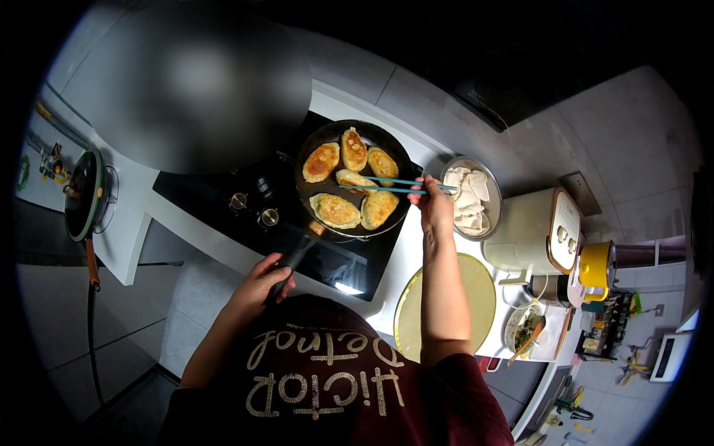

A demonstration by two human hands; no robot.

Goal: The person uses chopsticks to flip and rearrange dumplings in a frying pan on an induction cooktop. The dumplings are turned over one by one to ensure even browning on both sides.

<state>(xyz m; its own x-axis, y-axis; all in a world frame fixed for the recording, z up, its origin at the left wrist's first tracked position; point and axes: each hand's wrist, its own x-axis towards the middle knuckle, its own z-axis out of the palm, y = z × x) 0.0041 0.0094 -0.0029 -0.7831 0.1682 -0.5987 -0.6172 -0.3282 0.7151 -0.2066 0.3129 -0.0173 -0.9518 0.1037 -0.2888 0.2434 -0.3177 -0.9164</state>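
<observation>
My left hand is closed around the black handle of a frying pan on the glass cooktop. In my right hand is a pair of green chopsticks, reaching over the pan from the right. Their tips are at a filled dumpling near the pan's middle, which looks tilted; whether they pinch it I cannot tell. Several other browned dumplings lie around it. Just beyond my right hand, a metal bowl holds pale, folded dough pieces.
A round yellow-green board or mat lies beneath my right forearm. Right of the metal bowl stands a cream appliance; beyond are a yellow pot and a bowl of chopped greens with a wooden spoon. Another pan stands far left.
</observation>
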